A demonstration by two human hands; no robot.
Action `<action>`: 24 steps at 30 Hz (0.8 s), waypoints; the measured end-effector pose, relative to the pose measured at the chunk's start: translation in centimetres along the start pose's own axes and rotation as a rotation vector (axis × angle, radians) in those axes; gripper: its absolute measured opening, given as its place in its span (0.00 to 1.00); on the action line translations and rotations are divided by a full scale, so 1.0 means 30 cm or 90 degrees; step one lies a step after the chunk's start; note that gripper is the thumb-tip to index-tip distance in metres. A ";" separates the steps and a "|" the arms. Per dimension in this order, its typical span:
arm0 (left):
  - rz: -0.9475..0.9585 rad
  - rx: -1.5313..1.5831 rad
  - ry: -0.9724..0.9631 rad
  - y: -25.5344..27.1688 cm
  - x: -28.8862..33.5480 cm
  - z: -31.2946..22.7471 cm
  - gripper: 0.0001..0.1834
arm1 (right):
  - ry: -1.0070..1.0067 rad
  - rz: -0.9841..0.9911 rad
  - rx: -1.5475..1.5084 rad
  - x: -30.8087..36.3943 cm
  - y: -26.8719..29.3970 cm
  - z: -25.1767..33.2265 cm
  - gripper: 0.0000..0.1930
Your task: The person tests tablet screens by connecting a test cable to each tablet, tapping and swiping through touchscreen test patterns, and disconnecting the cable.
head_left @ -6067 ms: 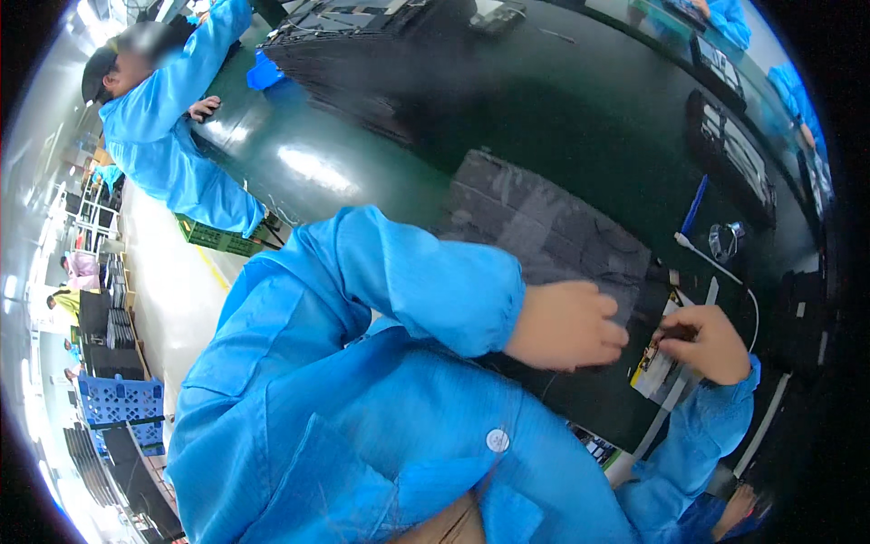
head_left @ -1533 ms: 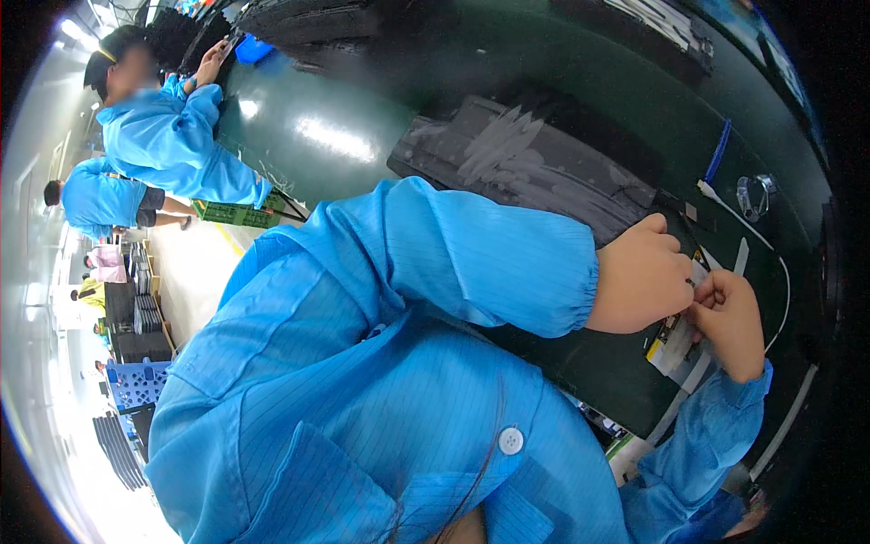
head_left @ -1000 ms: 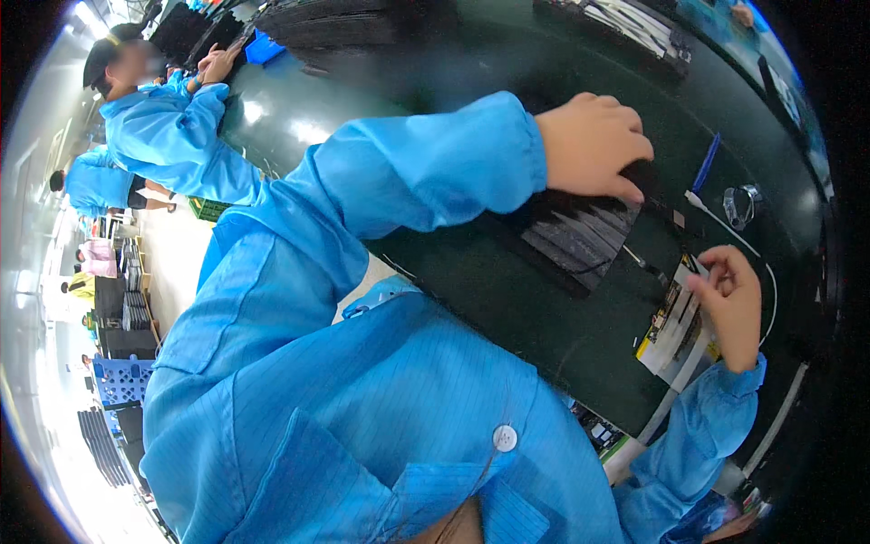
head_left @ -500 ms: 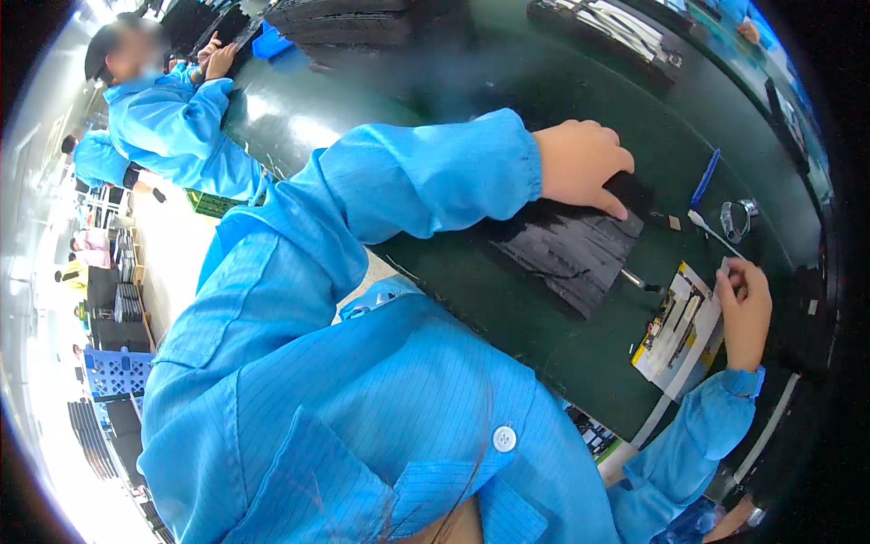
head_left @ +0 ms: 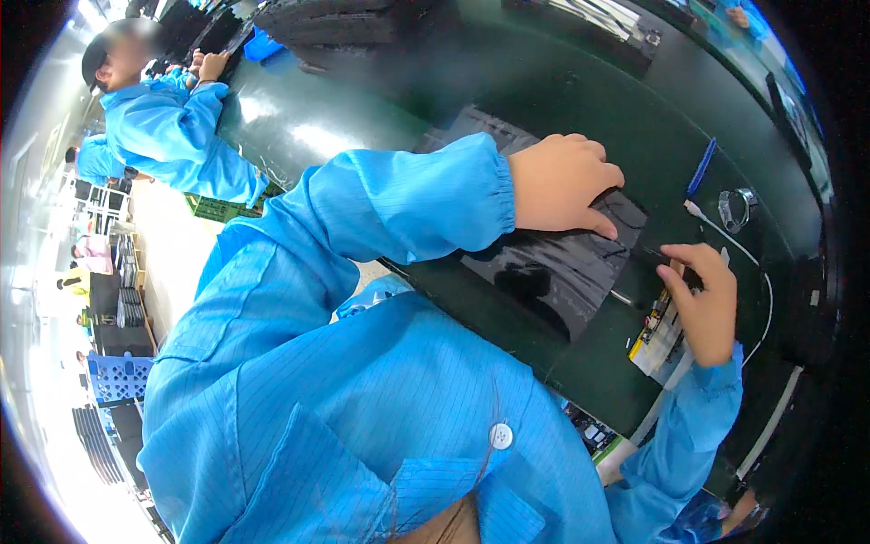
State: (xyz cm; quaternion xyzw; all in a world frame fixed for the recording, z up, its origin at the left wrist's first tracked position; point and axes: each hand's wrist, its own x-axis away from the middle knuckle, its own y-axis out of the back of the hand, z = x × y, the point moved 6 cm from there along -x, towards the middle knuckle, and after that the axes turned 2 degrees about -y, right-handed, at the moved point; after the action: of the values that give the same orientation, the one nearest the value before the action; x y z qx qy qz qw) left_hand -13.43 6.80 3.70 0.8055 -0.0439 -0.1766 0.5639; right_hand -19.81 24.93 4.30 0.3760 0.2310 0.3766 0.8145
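Observation:
My left hand (head_left: pixel 564 186) lies palm down on a flat, glossy black sheet (head_left: pixel 566 281), its thumb stretched out toward the sheet's right edge. More dark sheet (head_left: pixel 485 122) shows beyond my left wrist. To the right, my right hand (head_left: pixel 705 304) is above a yellow-edged printed card (head_left: pixel 645 349), partly covering it. Its thumb and forefinger come close together beside the black sheet; whatever small thing is between them is too small to make out. A thin metal-ended tool (head_left: pixel 622 297) pokes out by the sheet's edge.
A blue pen (head_left: pixel 701 167), a white cable (head_left: pixel 720 231) and a clear ring-shaped item (head_left: pixel 737 209) lie at the right of the dark green table (head_left: pixel 381 100). Stacked black sheets (head_left: pixel 335 27) stand at the back. A co-worker in blue (head_left: pixel 172 136) works at the far left.
My right hand has moved left and away from the cable, toward the black sheet. My left hand and the sheet have shifted slightly left and nearer. The small tan square is no longer seen on the table.

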 end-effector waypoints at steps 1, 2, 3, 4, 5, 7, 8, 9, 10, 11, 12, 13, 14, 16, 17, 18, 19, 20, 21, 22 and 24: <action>0.004 0.000 0.015 0.000 0.005 0.002 0.28 | -0.059 0.000 -0.065 0.013 0.012 -0.016 0.07; 0.008 -0.001 0.030 0.001 0.008 0.006 0.28 | -0.118 0.000 -0.130 0.023 0.021 -0.033 0.05; 0.001 -0.014 0.009 0.004 0.005 -0.006 0.27 | -0.173 0.005 -0.194 0.035 0.022 -0.049 0.04; -0.006 -0.026 -0.012 0.007 -0.002 -0.019 0.26 | -0.254 0.042 -0.238 0.041 0.016 -0.075 0.07; 0.001 -0.043 -0.025 0.007 -0.011 -0.032 0.25 | -0.253 0.068 -0.300 0.041 0.011 -0.074 0.08; -0.110 -0.048 -0.166 0.022 -0.041 -0.127 0.21 | -0.290 0.113 -0.407 0.045 -0.001 -0.081 0.12; -0.076 -0.001 -0.170 0.001 -0.063 -0.161 0.18 | -0.303 0.127 -0.436 0.048 -0.004 -0.083 0.12; -0.039 0.055 -0.179 -0.026 -0.082 -0.202 0.17 | -0.315 0.140 -0.464 0.052 -0.006 -0.084 0.13; 0.001 0.086 -0.163 -0.057 -0.093 -0.238 0.15 | -0.328 0.153 -0.491 0.055 -0.007 -0.086 0.14; 0.034 0.115 -0.154 -0.085 -0.105 -0.272 0.13 | -0.328 0.161 -0.501 0.057 -0.006 -0.086 0.13; 0.007 0.118 -0.146 -0.093 -0.108 -0.297 0.11 | -0.328 0.168 -0.510 0.060 -0.005 -0.086 0.12; -0.017 0.125 -0.137 -0.097 -0.111 -0.310 0.09 | -0.327 0.180 -0.528 0.061 -0.006 -0.087 0.12; -0.027 0.103 -0.153 -0.103 -0.110 -0.316 0.08 | -0.333 0.174 -0.506 0.064 -0.004 -0.095 0.12; -0.045 0.057 -0.182 -0.109 -0.106 -0.318 0.07 | -0.341 0.171 -0.479 0.066 -0.005 -0.111 0.12; -0.048 0.047 -0.165 -0.112 -0.105 -0.307 0.07 | -0.324 0.146 -0.434 0.061 -0.002 -0.119 0.12; -0.052 0.034 -0.144 -0.112 -0.105 -0.294 0.07 | -0.306 0.120 -0.390 0.054 -0.001 -0.126 0.12; -0.043 0.021 -0.126 -0.117 -0.107 -0.284 0.07 | -0.312 0.099 -0.338 0.051 -0.003 -0.138 0.12; -0.041 0.009 -0.125 -0.117 -0.105 -0.277 0.06 | -0.297 0.100 -0.310 0.049 -0.007 -0.139 0.12; -0.027 -0.003 -0.125 -0.122 -0.101 -0.271 0.06 | -0.305 0.106 -0.274 0.050 -0.014 -0.145 0.13; -0.012 -0.016 -0.122 -0.127 -0.098 -0.268 0.06 | -0.313 0.114 -0.237 0.051 -0.021 -0.149 0.13; -0.031 -0.015 -0.126 -0.122 -0.093 -0.268 0.06 | -0.299 0.097 -0.184 0.049 -0.019 -0.147 0.13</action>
State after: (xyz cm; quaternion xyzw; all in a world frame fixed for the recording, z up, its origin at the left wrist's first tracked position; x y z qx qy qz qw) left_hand -13.81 16.06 3.40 0.7784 -0.0778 -0.2698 0.5615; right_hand -21.58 27.76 1.02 0.3489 -0.0489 0.3686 0.8603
